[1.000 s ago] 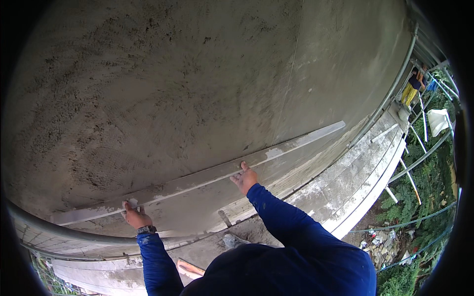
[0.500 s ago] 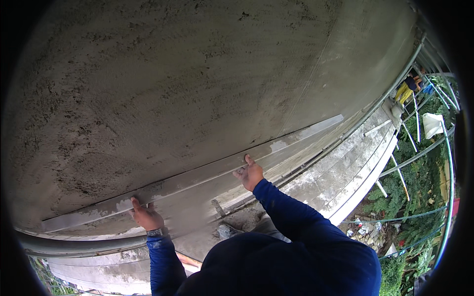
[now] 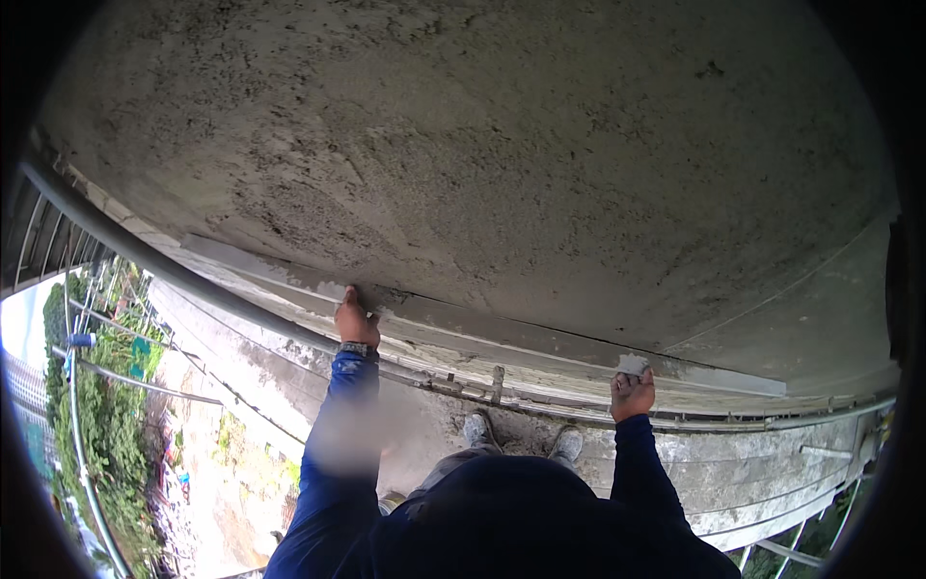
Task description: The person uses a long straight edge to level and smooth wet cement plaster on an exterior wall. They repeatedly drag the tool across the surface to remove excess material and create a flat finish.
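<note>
A long flat pale straightedge (image 3: 502, 333), smeared with cement, lies along the lower part of the rough grey plastered wall (image 3: 502, 174), running from upper left to lower right. My left hand (image 3: 357, 323) grips it left of centre, with one finger laid over its face. My right hand (image 3: 634, 396) grips it toward its right end, fingers curled at the lower edge. A watch shows on my left wrist. A smudge on the picture blurs part of my left forearm.
A grey pipe (image 3: 116, 232) curves along the wall's left side. My shoes (image 3: 477, 429) stand on a dusty concrete ledge (image 3: 772, 468) below the wall. Scaffold tubes (image 3: 82, 434) at the left edge overlook trees (image 3: 116, 492) and bright ground far below.
My view has swung leftward, so the straightedge now slopes down to the right. Both hands still hold it. The co-worker at the right has left the view, and the left-side scaffold has come into it.
</note>
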The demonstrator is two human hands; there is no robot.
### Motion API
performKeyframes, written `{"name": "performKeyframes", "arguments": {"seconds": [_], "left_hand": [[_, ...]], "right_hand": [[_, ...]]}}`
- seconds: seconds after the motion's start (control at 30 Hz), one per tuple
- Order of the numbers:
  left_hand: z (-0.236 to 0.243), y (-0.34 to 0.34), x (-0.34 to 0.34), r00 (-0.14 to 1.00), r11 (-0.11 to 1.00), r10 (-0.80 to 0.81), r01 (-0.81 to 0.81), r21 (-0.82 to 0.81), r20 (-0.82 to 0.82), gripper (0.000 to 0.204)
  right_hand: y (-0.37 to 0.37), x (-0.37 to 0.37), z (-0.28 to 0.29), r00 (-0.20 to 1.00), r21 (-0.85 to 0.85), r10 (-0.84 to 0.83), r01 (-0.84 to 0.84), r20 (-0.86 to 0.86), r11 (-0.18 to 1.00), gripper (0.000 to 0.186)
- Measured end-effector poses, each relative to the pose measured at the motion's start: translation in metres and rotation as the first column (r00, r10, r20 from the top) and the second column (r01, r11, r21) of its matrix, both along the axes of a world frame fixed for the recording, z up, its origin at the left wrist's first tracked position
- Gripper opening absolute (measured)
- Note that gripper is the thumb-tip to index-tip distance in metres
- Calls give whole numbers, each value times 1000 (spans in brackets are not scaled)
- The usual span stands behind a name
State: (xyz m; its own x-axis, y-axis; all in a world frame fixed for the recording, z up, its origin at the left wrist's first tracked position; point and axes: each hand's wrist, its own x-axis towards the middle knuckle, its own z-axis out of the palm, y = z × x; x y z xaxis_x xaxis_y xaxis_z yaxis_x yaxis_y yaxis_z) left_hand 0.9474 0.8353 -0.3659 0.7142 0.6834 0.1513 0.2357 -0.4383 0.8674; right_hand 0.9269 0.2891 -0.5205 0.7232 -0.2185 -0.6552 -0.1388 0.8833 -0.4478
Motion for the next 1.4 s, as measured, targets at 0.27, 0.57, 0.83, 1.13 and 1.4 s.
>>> {"name": "performKeyframes", "arguments": {"seconds": [0.27,0.57,0.83,1.13,1.4], "left_hand": [[-34,-11,-1,918,594,394,-228,-772,32,53],[-207,-49,2,938,650,277,-342,-679,-207,39],[-181,-27,12,919,953,200,-263,-149,-340,51],[-187,0,53,833,547,531,-479,-687,-158,61],[-185,27,38,866,584,500,-345,-734,-9,53]], "right_hand": [[-64,8,-29,994,141,110,-113,30,984,47],[-237,16,-187,804,-842,283,-437,-523,-315,43],[-180,43,-138,632,-246,-72,-401,-771,-882,28],[-156,43,-162,644,-337,18,-376,-765,-863,32],[-118,36,-171,703,-502,268,-146,-659,-853,26]]}}
